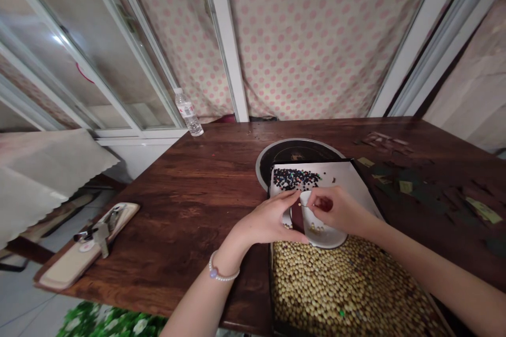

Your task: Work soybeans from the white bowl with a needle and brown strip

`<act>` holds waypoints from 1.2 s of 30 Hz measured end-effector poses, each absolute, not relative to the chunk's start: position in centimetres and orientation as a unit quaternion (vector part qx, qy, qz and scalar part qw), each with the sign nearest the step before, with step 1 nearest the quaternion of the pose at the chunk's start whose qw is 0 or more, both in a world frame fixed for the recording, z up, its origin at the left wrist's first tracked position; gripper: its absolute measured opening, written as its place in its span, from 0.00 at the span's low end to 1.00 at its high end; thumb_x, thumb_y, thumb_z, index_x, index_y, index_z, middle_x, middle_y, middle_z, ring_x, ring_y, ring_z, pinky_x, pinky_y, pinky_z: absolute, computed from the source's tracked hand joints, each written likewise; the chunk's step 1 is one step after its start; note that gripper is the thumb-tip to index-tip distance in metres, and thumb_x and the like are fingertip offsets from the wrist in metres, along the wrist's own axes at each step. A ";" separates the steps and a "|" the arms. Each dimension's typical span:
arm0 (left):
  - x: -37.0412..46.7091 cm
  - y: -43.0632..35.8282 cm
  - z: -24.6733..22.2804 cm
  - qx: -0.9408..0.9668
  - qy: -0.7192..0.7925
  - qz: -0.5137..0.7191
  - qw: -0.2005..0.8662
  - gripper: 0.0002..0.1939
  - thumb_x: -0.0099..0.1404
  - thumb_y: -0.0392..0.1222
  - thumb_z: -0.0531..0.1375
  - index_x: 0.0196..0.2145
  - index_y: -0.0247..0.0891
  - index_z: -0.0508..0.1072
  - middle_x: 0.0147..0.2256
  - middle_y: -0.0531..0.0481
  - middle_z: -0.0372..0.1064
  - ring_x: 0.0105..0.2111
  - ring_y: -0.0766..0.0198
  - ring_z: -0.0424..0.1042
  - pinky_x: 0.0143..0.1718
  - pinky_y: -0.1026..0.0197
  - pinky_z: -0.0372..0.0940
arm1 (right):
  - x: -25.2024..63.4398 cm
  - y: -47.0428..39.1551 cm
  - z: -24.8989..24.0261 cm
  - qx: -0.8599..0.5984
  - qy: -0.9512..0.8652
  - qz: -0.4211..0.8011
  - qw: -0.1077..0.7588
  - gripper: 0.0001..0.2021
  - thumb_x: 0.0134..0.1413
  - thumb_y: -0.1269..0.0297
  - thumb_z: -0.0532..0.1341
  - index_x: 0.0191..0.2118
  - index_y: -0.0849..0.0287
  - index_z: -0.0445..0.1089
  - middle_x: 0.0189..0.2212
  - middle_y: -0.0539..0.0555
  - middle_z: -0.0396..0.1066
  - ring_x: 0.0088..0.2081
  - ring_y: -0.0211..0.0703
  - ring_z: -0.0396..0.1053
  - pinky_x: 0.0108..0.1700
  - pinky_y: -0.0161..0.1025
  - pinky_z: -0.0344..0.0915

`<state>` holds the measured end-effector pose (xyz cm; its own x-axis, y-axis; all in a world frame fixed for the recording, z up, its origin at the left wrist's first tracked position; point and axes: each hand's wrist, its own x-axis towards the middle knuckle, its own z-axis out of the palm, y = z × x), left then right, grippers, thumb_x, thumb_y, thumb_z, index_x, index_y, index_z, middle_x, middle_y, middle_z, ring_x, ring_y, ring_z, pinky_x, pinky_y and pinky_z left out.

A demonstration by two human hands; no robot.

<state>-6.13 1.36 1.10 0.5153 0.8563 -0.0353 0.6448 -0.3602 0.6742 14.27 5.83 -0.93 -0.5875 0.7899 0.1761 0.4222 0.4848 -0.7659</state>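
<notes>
My left hand (269,219), with a beaded bracelet at the wrist, grips a dark red card (297,217) between thumb and fingers at its top and bottom ends. Fingertips pinched together, my right hand (342,212) is right beside the card; what it pinches is too small to make out. Below both hands lies a white dish (331,238) with a few small pale beads in it. The dish rests in a black-edged tray (271,274), partly over many gold-beige beads (336,287). Black beads (290,177) with some coloured ones lie on the tray's white lining behind.
A round dark plate (264,160) sits under the tray's far end. Dark red and green cards (419,181) with yellow labels are scattered at right. A water bottle (188,112) stands at the back left; a beige tray (65,268) with metal items lies near the left edge.
</notes>
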 end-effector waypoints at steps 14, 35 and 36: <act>-6.2 1.5 1.1 0.809 0.468 0.152 0.322 0.51 0.48 0.59 0.67 0.64 0.39 0.51 0.64 0.41 0.46 0.63 0.46 0.47 0.63 0.47 0.47 | 14.5 6.0 -0.8 -0.297 -0.841 0.408 0.192 0.06 0.42 0.76 0.57 0.23 0.60 0.69 0.18 0.46 0.66 0.21 0.32 0.60 0.23 0.30 0.54; -6.2 1.5 1.2 0.807 0.476 0.140 0.318 0.52 0.48 0.59 0.67 0.63 0.36 0.51 0.65 0.40 0.44 0.64 0.49 0.47 0.64 0.49 0.45 | 14.7 6.2 -1.0 -0.352 -0.816 0.394 0.235 0.06 0.43 0.75 0.57 0.25 0.61 0.70 0.18 0.48 0.67 0.21 0.33 0.60 0.23 0.31 0.55; -6.2 1.5 1.2 0.808 0.477 0.139 0.318 0.52 0.48 0.59 0.66 0.63 0.35 0.51 0.65 0.39 0.44 0.64 0.48 0.47 0.64 0.49 0.46 | 14.7 6.2 -1.0 -0.349 -0.815 0.397 0.237 0.06 0.44 0.75 0.57 0.25 0.61 0.70 0.19 0.48 0.68 0.21 0.33 0.61 0.23 0.31 0.56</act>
<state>-6.17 1.47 1.18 0.5066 0.8586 -0.0782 0.6815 -0.3433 0.6463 14.65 6.24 -1.04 -0.6448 0.7565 0.1091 0.3807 0.4417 -0.8124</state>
